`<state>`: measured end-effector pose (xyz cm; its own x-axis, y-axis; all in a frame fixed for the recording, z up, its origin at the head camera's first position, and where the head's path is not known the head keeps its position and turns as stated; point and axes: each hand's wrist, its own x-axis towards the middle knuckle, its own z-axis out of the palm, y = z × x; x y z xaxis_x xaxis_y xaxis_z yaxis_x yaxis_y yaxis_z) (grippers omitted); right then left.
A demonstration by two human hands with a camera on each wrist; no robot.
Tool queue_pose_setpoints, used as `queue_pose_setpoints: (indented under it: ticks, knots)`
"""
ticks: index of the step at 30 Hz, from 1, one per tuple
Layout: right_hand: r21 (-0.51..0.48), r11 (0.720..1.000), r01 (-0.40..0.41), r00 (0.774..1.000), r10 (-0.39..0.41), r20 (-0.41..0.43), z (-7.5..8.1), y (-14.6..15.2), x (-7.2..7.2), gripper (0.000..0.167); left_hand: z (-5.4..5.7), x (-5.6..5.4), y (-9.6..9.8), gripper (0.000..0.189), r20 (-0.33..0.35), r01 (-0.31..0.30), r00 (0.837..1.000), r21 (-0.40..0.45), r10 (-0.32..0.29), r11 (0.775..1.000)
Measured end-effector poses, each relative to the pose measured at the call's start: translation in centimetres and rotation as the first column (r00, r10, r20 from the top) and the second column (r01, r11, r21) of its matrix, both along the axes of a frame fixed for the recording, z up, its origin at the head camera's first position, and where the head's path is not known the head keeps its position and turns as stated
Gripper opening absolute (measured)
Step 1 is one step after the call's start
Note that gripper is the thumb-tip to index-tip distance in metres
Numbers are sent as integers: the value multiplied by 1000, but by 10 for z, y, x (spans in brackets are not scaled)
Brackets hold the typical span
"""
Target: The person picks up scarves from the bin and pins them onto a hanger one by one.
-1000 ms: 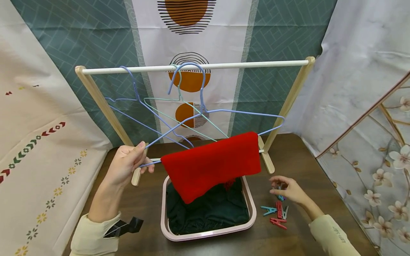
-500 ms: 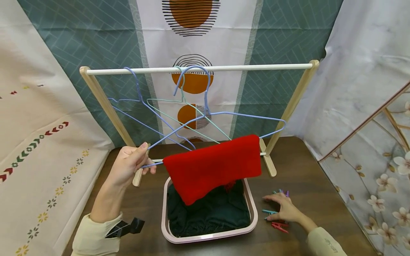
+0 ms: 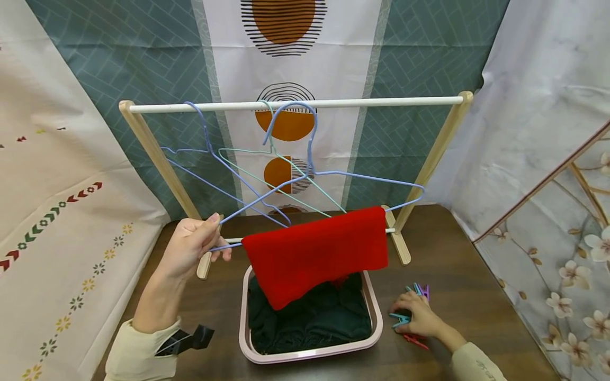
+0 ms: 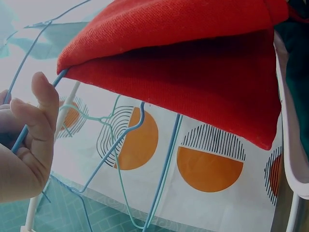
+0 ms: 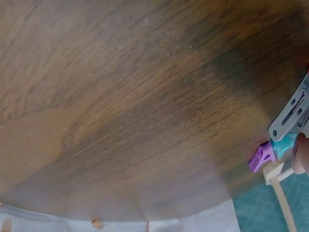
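Observation:
My left hand (image 3: 195,241) pinches the left end of a blue clothes hanger (image 3: 369,178), held in front of the rack. Folded over its lower bar hangs a red knitted cloth (image 3: 316,251), its left side drooping lower. In the left wrist view the cloth (image 4: 193,72) hangs beside my fingers. At the right my right hand (image 3: 421,316) reaches down over several clothespins, fingers bent around a teal clothespin (image 3: 400,319); whether they grip one is hidden. A red clothespin (image 3: 415,340) shows below the hand, a purple clothespin (image 3: 425,291) beyond it. A grey clothespin (image 5: 290,112) shows in the right wrist view.
Behind stands a rack with a white rail (image 3: 362,102) and wooden legs. Another blue hanger (image 3: 206,135) and a green hanger (image 3: 243,150) hang on it. Below the cloth, a pink basket (image 3: 310,355) holds dark green fabric (image 3: 310,330). Everything stands on a brown table (image 3: 457,275).
My right hand has moved nearer over the clothespins and lowered, its fingers bending closer around the teal one. The left hand keeps its hold; the hanger's hook has tipped slightly to the right.

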<state>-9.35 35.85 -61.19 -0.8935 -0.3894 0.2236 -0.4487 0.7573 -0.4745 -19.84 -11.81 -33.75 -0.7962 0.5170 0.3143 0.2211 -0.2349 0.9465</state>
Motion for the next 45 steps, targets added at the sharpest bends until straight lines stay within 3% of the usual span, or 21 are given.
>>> queue_pose_setpoints:
  ticks: [6, 10, 13, 16, 27, 33, 36, 39, 45]
  knots:
    - [-66, 998, -3, 999, 0, -55, 7, -4, -3, 36, -1, 0, -2, 52, 5, -5, 1000, -2, 5, 1000]
    - [-146, 988, -48, 994, 32, -108, 16, -6, -7, 34, -3, 1, -3, 52, -2, -16, 1000, 2, 16, 1000]
    - [-206, 976, -69, 995, 52, -86, 23, -7, -10, 32, -4, 2, -3, 51, -15, -36, 999, -4, 36, 999]
    - [-248, 968, -38, 999, 29, -42, 33, -10, -10, 31, -4, 3, -3, 51, -26, -47, 999, -7, 47, 999]
    - [-377, 926, 6, 1000, -17, -25, 107, -24, -3, 33, -3, 5, -1, 51, -19, -61, 998, -26, 60, 998]
    - [-502, 865, 14, 1000, -2, 23, 117, -12, -4, 34, -5, 5, 1, 51, -27, -61, 998, -42, 59, 997]
    - [-564, 825, -29, 999, 32, -5, 126, -7, -8, 35, -6, 4, 1, 52, -44, -51, 998, -50, 48, 997]
    - [-616, 784, -80, 997, 58, -55, 148, -10, -9, 31, -6, 4, 2, 52, -59, -32, 998, -53, 29, 998]
    - [-729, 662, -174, 985, 125, -121, 190, -26, -15, 25, -6, 4, 4, 52, -79, -18, 997, -45, 14, 999]
